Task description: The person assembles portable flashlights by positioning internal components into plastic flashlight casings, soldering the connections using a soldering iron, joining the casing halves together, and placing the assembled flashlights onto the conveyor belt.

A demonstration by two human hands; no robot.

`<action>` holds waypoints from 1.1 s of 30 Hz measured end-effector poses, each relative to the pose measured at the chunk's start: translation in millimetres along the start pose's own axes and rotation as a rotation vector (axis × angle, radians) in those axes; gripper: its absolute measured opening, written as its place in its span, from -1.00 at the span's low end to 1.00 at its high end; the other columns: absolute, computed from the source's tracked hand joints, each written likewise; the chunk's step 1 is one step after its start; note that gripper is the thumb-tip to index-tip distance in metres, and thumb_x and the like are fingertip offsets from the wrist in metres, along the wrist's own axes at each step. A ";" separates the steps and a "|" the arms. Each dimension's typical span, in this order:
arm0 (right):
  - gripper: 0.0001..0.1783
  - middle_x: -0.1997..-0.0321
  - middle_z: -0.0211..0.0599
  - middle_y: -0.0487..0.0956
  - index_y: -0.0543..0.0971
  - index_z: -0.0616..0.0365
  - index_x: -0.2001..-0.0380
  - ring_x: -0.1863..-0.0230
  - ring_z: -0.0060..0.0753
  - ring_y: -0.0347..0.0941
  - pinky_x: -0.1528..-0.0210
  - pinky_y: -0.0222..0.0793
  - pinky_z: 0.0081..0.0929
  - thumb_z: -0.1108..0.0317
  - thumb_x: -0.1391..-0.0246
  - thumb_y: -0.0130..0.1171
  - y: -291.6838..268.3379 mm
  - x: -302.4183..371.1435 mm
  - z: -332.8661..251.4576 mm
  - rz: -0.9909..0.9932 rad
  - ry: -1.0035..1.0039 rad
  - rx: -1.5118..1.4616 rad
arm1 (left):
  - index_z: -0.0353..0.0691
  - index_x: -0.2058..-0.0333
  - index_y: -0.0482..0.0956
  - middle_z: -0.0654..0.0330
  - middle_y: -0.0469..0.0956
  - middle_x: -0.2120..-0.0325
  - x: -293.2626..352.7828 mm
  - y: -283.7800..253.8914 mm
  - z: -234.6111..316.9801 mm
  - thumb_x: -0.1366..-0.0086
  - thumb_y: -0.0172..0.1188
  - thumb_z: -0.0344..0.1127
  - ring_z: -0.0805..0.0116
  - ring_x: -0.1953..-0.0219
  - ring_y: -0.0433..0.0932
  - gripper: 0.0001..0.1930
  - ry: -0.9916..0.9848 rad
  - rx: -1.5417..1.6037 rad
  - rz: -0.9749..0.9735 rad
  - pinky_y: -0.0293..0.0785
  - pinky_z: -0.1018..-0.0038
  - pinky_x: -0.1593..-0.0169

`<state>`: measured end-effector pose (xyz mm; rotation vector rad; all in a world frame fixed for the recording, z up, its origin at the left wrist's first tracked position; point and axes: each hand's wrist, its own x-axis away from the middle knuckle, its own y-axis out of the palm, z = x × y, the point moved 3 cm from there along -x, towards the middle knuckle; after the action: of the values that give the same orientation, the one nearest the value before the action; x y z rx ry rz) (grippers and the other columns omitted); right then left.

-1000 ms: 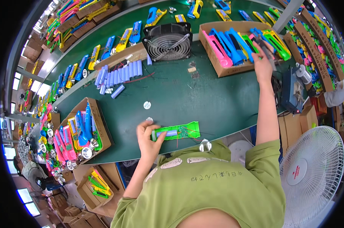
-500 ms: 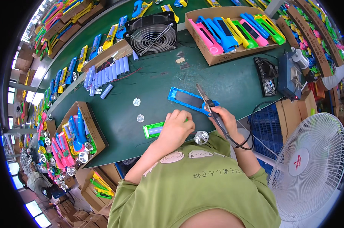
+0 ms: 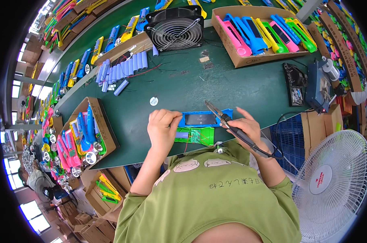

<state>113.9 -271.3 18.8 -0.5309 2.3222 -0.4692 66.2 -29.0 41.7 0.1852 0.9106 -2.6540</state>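
Far left: cardboard box (image 3: 104, 129) of pink, blue and green plastic shells at the edge of the green table (image 3: 240, 87). Up-left on the table: row of pale blue battery cells (image 3: 122, 71), small white disc (image 3: 153, 101) nearer the middle. Left hand (image 3: 163, 125) curled, fingers together, pressing down on the left end of the blue shell (image 3: 205, 118) and the green shell (image 3: 197, 135) just below it; fingertips pinching near a pale cell at the green shell's left end, exact grip hard to tell. Both shells flat on the table near its front edge, touching side by side, directly ahead of the green-shirted chest. Right hand (image 3: 246, 128) closed around the handle of a soldering iron (image 3: 224, 119), tip angled up-left over the blue shell; black cord trailing off right. Top centre: black fan (image 3: 175, 30). Top right: cardboard box (image 3: 248, 52) of coloured shells. Right: soldering station (image 3: 319, 87) beside a black stand (image 3: 295, 83). Lower right: white floor fan (image 3: 333, 182).
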 end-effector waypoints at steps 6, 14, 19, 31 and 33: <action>-0.71 0.38 -0.24 0.56 0.51 0.26 0.29 0.43 -0.38 0.53 0.14 0.43 -0.38 0.42 0.15 0.29 14.7 4.0 0.1 0.197 0.213 -0.178 | -0.17 0.60 0.54 0.27 0.44 0.58 -17.6 5.9 1.5 0.14 0.20 -0.46 0.23 0.34 0.37 -0.94 0.322 -0.397 -0.333 0.26 0.34 0.22; -0.85 0.47 -0.24 0.53 0.46 0.36 0.36 0.54 -0.56 0.48 0.56 0.35 -0.72 0.51 0.03 0.15 42.3 -6.2 14.4 0.265 0.861 -0.745 | -0.13 0.62 0.56 0.23 0.41 0.57 -21.7 16.6 -4.2 0.12 0.20 -0.41 0.23 0.33 0.35 -0.98 0.208 -0.492 -0.503 0.27 0.36 0.22; -0.86 0.49 -0.27 0.53 0.47 0.34 0.38 0.55 -0.58 0.48 0.58 0.31 -0.73 0.49 0.02 0.15 45.1 -8.4 14.3 0.239 0.878 -0.729 | -0.13 0.62 0.56 0.22 0.41 0.56 -23.0 19.0 -2.4 0.11 0.20 -0.41 0.23 0.33 0.36 -0.99 0.191 -0.549 -0.530 0.28 0.36 0.25; -0.84 0.50 -0.28 0.54 0.48 0.33 0.36 0.52 -0.60 0.49 0.58 0.30 -0.73 0.46 0.01 0.16 45.0 -8.3 14.9 0.184 0.856 -0.664 | -0.13 0.64 0.55 0.20 0.42 0.55 -24.0 25.2 0.1 0.11 0.19 -0.40 0.24 0.31 0.39 -0.98 0.215 -0.669 -0.548 0.29 0.34 0.27; -0.84 0.47 -0.27 0.54 0.48 0.32 0.34 0.51 -0.57 0.50 0.58 0.33 -0.72 0.48 0.02 0.16 42.7 -6.8 14.9 0.190 0.851 -0.708 | -0.12 0.65 0.55 0.20 0.42 0.55 -23.8 25.4 0.5 0.12 0.19 -0.41 0.24 0.32 0.39 -0.98 0.209 -0.687 -0.543 0.29 0.34 0.28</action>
<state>118.6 -234.4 -7.7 -0.4656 3.3309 0.3283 97.4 -41.8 32.9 0.0478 2.1276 -2.5955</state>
